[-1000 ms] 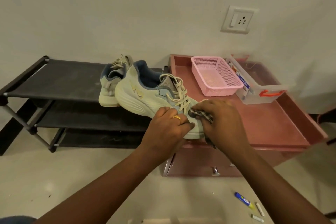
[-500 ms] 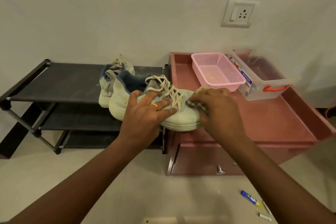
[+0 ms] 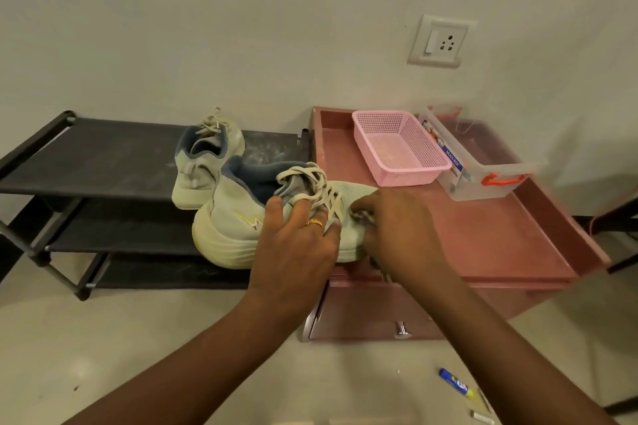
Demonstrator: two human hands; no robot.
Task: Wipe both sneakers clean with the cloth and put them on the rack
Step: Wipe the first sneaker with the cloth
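Sneaker (image 3: pixel 234 221) lies sideways across the view, long axis approx left–right, heel at left, toe at right. Left hand (image 3: pixel 293 252) grasps it at mid-shoe from the near side, fingers curled over the laces & tongue. So the heel sticks out left of the grip and the toe right of it. Right hand (image 3: pixel 397 228) is at the toe, fingers bunched round the cloth (image 3: pixel 360 216) and pressing it on the toe's near side. A bit of cloth hangs below the hand. Toe end is over the near left corner of the table (image 3: pixel 500 235); can't tell if the sole rests on it or is held just above.

Rack (image 3: pixel 86 155) stands just left of the table. The heel end overlaps the rack's front in view, so the rack lies on the heel side of the grip, i.e. the left hand's side. 2nd sneaker (image 3: pixel 203 166) sits on the top shelf, heel toward the camera, just behind the held one's heel. Bare shelf shows on both sides of it, more on the left.

Judgement: toe wipe is the step in hand. Left hand is nearer the rack and has the carrying hold, so placing should be a short move left & back w/ that hand, toe swung toward the wall to match the 2nd sneaker. Risk: heel bumps the 2nd sneaker, as they're v. close.
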